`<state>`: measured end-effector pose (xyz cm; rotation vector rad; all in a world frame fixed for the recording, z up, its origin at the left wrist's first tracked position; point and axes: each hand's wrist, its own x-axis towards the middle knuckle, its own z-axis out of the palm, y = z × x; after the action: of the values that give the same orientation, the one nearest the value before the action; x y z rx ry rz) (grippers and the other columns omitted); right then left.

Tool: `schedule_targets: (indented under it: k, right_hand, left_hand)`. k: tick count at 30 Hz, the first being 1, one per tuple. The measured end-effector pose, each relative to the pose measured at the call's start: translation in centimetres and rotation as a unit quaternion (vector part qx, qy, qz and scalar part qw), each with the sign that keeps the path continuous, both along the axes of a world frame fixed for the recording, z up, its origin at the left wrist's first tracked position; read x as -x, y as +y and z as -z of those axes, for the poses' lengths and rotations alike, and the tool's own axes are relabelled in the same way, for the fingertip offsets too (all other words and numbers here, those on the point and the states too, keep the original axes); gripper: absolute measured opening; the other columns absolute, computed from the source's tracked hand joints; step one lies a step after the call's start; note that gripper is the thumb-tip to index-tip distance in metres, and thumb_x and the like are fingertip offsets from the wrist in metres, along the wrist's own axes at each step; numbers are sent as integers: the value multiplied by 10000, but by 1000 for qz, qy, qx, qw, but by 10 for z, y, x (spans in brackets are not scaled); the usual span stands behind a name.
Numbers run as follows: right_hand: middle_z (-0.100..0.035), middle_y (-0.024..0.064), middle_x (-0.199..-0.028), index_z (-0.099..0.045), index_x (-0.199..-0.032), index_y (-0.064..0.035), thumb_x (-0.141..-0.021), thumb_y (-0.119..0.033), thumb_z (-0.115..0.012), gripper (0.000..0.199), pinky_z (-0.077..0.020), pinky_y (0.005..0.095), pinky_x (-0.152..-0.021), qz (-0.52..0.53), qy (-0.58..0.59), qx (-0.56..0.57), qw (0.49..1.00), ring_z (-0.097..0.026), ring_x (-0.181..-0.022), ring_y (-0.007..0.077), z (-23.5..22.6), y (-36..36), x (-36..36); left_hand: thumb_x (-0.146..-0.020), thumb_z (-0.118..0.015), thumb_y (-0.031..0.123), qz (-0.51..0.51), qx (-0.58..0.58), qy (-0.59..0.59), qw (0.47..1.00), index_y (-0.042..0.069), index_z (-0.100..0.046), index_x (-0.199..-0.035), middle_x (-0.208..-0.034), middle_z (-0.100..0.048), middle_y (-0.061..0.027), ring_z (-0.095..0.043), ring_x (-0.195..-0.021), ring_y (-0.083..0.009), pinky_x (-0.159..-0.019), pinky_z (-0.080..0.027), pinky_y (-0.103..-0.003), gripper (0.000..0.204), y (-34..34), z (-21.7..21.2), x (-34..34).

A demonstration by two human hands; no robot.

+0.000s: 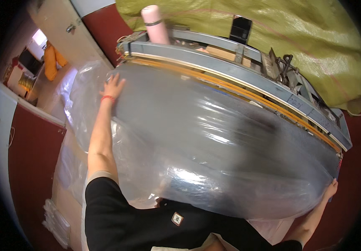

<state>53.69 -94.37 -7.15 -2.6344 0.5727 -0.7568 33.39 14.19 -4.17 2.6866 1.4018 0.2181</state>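
Clear plastic sheet (184, 178) spread over most of the grey worktop (159, 96); spreading looks largely done, creases and the bunched left overhang apparently not yet smoothed.
The sheet lies under the left hand (112, 88), its fingers splayed near the far left corner; the right hand (332, 189) curls at the right edge, whether pinching film I cannot tell.

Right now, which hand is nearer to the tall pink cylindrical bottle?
Left. The left hand is spread on the clear plastic sheeting, below and left of the bottle in view; the right hand is far off, at the sheeting's right end.
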Motion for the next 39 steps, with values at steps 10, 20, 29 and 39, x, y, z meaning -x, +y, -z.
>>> schedule_targets:
  k: [10, 20, 29, 39]
  right_hand:
    - [-631, 52, -841, -633, -926, -76, -814, -344, -523, 310, -442, 290, -696, 38, -27, -138, 989, -577, -740, 148, -36, 111, -5]
    - [-522, 5, -687, -548, -720, -67, -785, -320, -598, 266, -423, 236, -605, -147, 6, -473, 869, -490, -629, 102, -38, 36, 22]
    - [-493, -25, -639, -535, -735, -83, -838, -293, -529, 234, -445, 227, -570, -137, -37, -500, 854, -476, -584, 76, -37, 52, 8]
    - [-471, -46, -586, -558, -695, -89, -811, -297, -566, 239, -355, 221, -479, -89, -102, -410, 902, -413, -511, 60, -20, 48, 6]
  left_hand:
    - [-873, -434, 305, 41, -192, -386, 901, 22, -588, -995, -987, -600, -134, -568, -895, -243, -799, -428, -323, 344, 79, 7, -5]
    - [-852, -498, 217, 503, 539, -210, 642, 36, -572, -916, -905, -606, -94, -578, -794, -157, -683, -441, -268, 206, -496, -93, -95]
    - [-799, -569, 100, 580, 635, 157, 485, -1, -416, -1204, -1137, -519, -100, -558, -895, -168, -787, -430, -267, 444, -727, -28, -4]
    - [-733, -601, 115, 327, 895, -219, 211, 90, -477, -1100, -792, -510, -17, -507, -738, -162, -693, -434, -318, 389, -564, -110, -4]
